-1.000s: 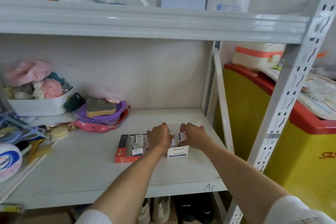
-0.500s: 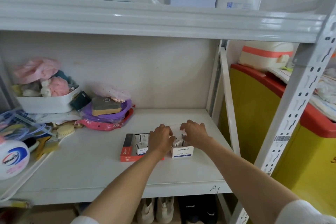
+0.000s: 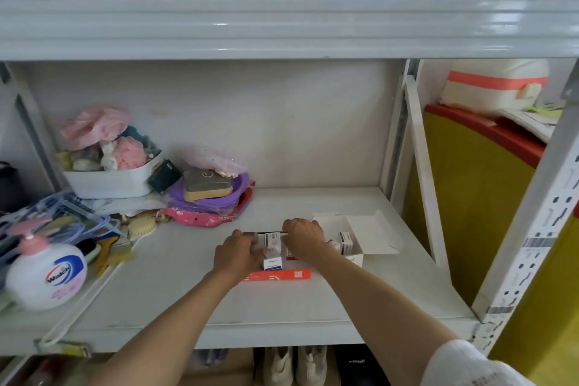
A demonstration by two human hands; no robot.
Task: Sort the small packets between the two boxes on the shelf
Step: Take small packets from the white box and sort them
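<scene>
Bright, even, diffuse daylight fills the scene, with only soft shadows. Glare streaks the glossy front lip of the white metal upper shelf [image 3: 282, 28] toward the right. Wide-angle bending curves the perforated white upright post [image 3: 529, 229] at right. The far-left clutter and top edge look softly blurred.

Your open room on the shelf [image 3: 188, 298] is the bare front strip and the back stretch along the wall. To the left, the purple bowl [image 3: 206, 200] and soap bottle [image 3: 45, 273] crowd in. The white box [image 3: 360, 241] flaps seem to block the right.
</scene>
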